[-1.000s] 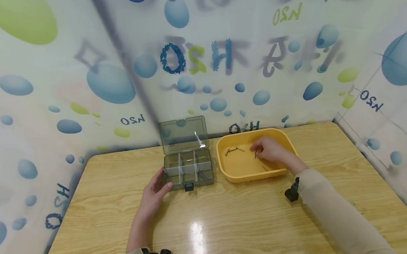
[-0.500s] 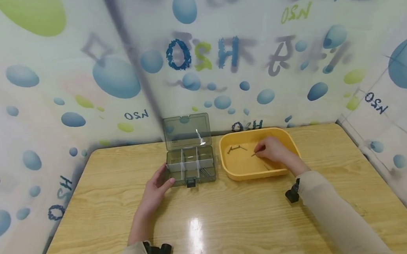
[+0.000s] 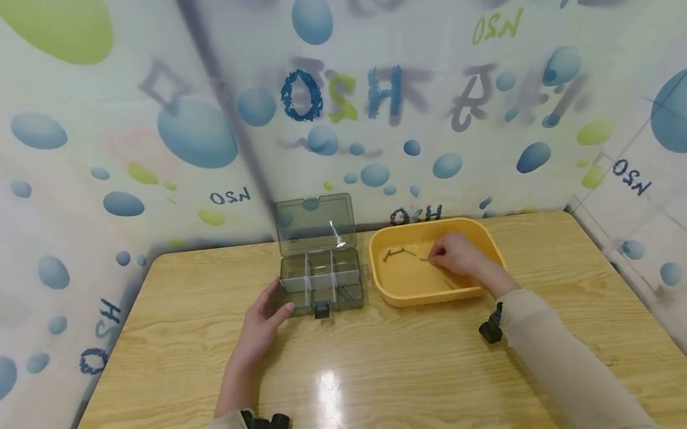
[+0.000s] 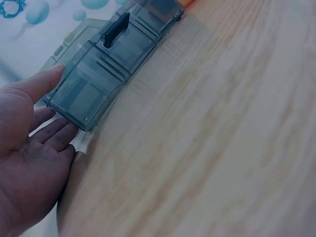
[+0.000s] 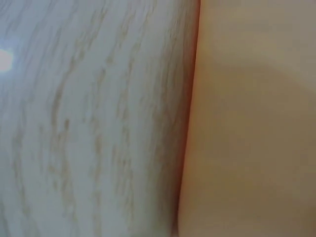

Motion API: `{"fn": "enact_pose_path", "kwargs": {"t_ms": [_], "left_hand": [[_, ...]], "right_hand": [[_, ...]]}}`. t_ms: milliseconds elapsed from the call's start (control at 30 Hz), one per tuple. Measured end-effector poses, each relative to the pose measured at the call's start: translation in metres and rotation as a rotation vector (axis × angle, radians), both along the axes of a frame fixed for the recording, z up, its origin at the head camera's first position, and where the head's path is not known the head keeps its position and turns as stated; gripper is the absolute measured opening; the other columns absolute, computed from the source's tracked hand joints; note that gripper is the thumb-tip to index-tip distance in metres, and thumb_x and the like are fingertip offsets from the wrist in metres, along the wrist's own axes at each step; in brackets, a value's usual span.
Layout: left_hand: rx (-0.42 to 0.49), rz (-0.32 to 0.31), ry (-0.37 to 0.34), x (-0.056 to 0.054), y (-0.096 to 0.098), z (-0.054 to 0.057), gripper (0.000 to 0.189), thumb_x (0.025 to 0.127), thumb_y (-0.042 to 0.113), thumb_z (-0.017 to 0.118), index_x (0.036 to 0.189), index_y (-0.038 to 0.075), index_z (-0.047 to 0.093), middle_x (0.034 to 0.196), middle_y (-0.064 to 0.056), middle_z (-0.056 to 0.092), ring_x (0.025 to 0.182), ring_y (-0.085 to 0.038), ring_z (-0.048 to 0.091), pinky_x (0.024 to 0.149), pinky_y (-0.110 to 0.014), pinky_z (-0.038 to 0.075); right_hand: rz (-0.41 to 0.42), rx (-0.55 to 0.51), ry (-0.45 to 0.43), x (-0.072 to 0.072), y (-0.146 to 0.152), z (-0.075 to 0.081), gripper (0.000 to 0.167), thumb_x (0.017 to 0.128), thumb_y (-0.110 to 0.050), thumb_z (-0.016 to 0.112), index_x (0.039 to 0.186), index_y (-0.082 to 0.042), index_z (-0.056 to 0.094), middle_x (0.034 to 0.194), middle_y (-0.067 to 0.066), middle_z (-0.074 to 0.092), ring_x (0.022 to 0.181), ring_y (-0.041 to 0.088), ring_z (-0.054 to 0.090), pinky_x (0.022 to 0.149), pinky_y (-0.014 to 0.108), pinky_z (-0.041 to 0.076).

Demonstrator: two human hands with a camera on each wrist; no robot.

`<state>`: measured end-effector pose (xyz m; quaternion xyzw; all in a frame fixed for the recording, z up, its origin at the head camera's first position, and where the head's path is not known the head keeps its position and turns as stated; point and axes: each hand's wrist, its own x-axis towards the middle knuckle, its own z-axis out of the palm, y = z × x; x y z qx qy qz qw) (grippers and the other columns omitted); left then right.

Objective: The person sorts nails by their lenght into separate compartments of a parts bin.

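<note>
Pick-up step, apparently: your right hand (image 3: 458,254) pinches a screw (image 3: 424,259) in the tray (image 3: 405,284); left hand (image 3: 259,325), uncurled, touches the box (image 4: 89,84). Next, likely lift.

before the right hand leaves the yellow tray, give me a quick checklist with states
1. Right hand pinching a small metal piece: ok
2. Box lid raised: ok
3. Left hand at the box's left side: ok
4. Front-right compartment holding metal pieces: ok
5. Yellow tray emptied: not ok, loose pieces lie inside
6. Firmness of the pinch: cannot tell
</note>
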<state>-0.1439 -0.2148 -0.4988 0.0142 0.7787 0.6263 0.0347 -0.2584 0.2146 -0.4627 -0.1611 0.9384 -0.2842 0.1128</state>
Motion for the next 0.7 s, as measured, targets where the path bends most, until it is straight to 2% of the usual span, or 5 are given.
{"fn": "enact_pose_path", "kwargs": {"t_ms": [367,700], "left_hand": [[-0.003,-0.009,-0.028,0.003,-0.005,0.002,0.072,0.103,0.02,0.065,0.162,0.004,0.026,0.167,-0.017,0.023,0.154,-0.032,0.021,0.124,-0.046,0.02],[0.014,-0.006,-0.005,0.001,-0.001,0.001,0.069,0.103,0.015,0.065,0.16,0.003,0.03,0.166,-0.018,0.027,0.153,-0.032,0.023,0.123,-0.045,0.021]], "right_hand": [[0.035,-0.04,0.031,0.005,-0.004,0.008,0.012,0.097,-0.005,0.068,0.099,0.002,0.077,0.095,0.01,0.074,0.087,0.024,0.064,0.081,0.043,0.056],[0.026,-0.055,0.042,0.011,-0.007,0.019,0.014,0.098,-0.007,0.068,0.103,0.002,0.078,0.095,0.009,0.074,0.086,0.024,0.065,0.08,0.042,0.057]]}}
